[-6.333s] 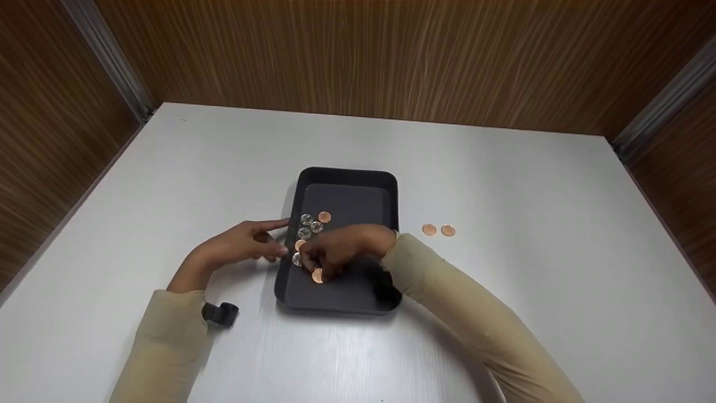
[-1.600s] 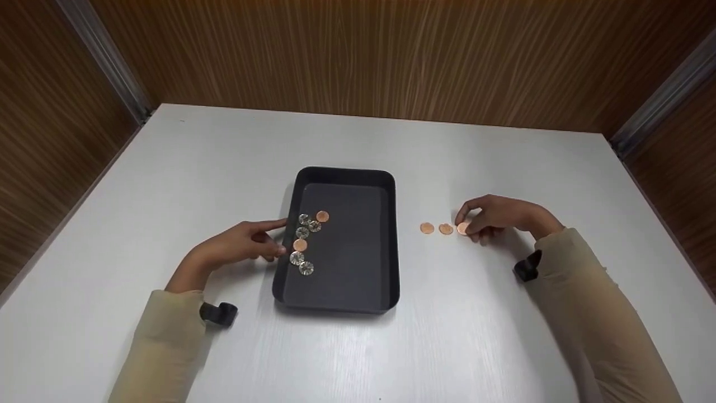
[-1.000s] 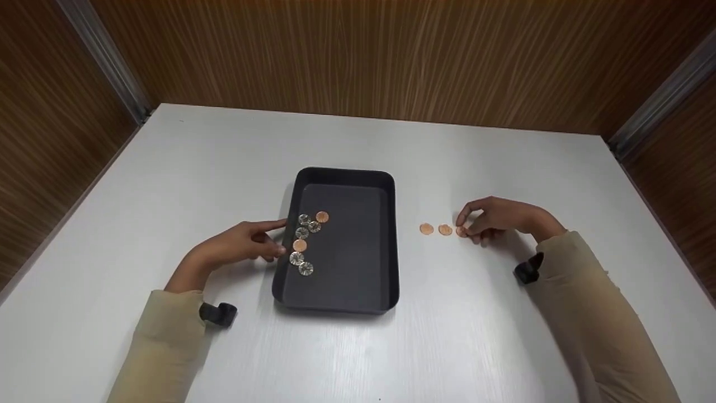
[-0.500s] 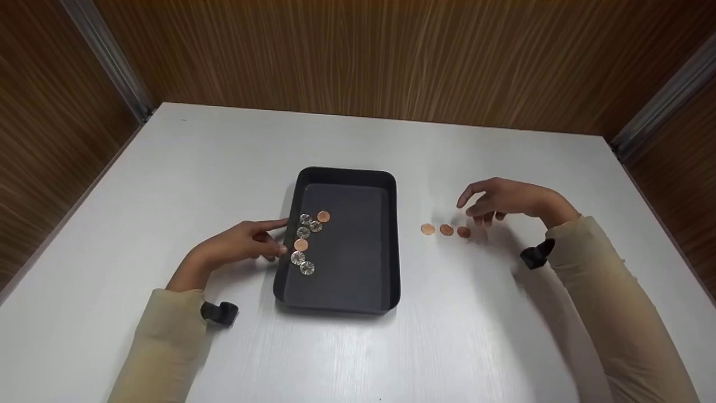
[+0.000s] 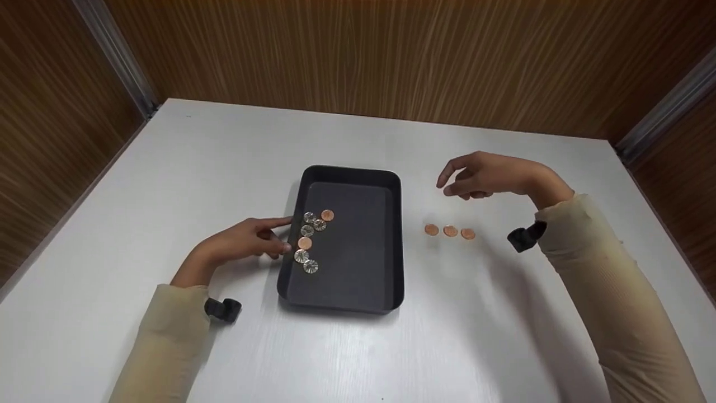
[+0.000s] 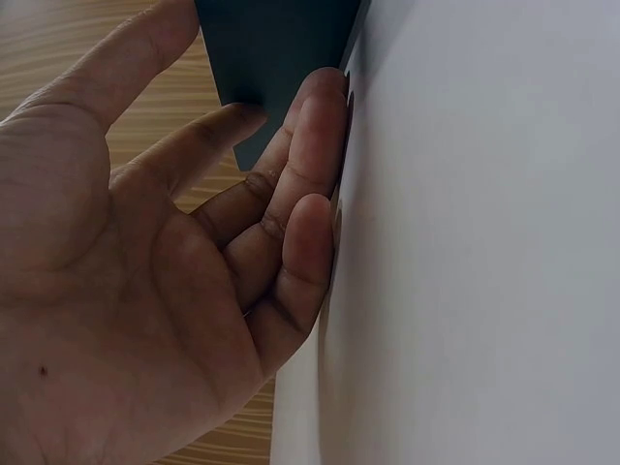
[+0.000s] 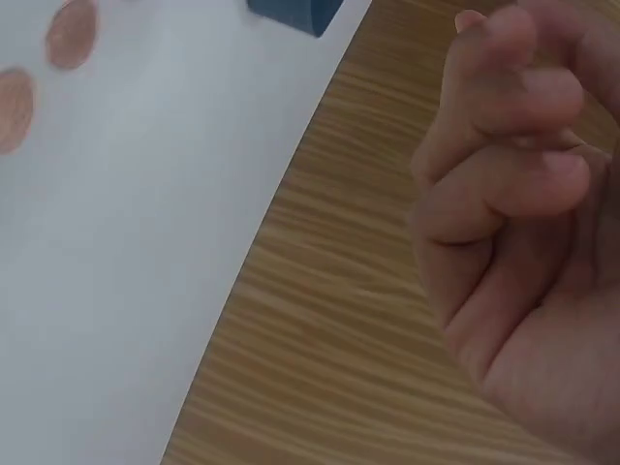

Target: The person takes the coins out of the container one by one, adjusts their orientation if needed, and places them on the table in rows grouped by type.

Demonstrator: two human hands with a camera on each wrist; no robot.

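Note:
A black tray [image 5: 395, 240] sits mid-table with several coins along its left side: silver ones [image 5: 306, 230] and two copper ones [image 5: 328, 215]. Three copper coins [image 5: 450, 230] lie in a row on the white table right of the tray. My left hand [image 5: 251, 240] rests on the table against the tray's left wall [image 6: 276, 48], fingers [image 6: 310, 165] straight, holding nothing. My right hand [image 5: 475, 174] hovers above and behind the coin row, fingers [image 7: 504, 107] loosely curled and empty. The right wrist view shows two of those coins [image 7: 70, 34].
The white table [image 5: 224, 157] is boxed in by wood-grain walls [image 5: 358, 50] at the back and both sides. Black wrist straps [image 5: 222, 309] sit on both sleeves.
My right hand carried a copper coin from the tray, set it as third in the row, let go, then lifted up and back toward the tray. The left hand stayed put.

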